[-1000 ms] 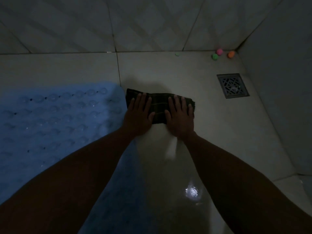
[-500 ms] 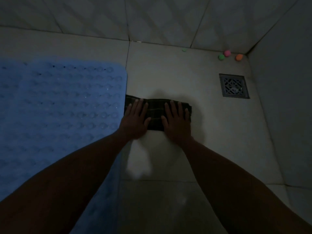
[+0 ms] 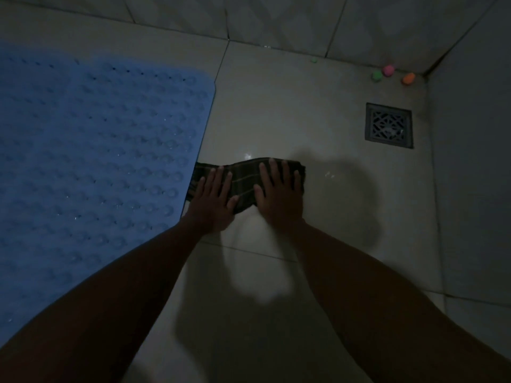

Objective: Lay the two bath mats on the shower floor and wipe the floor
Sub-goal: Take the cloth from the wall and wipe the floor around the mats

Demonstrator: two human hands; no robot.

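Pale glossy tiled shower floor (image 3: pixel 276 111) carried a large blue bumpy rubber bath mat (image 3: pixel 91 161) on its left part, with a square dark metal drain grate (image 3: pixel 389 125) near the right wall. Just beside the mat's edge lay a folded dark plaid cloth (image 3: pixel 243 186). The left hand (image 3: pixel 213 201) and right hand (image 3: pixel 279 196) pressed flat on it, fingers spread.

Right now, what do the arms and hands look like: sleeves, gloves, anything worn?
Both forearms are bare right up to the frame edge, no sleeves in view. The left hand and right hand are ungloved; no watch, ring or band shows in the dim light.
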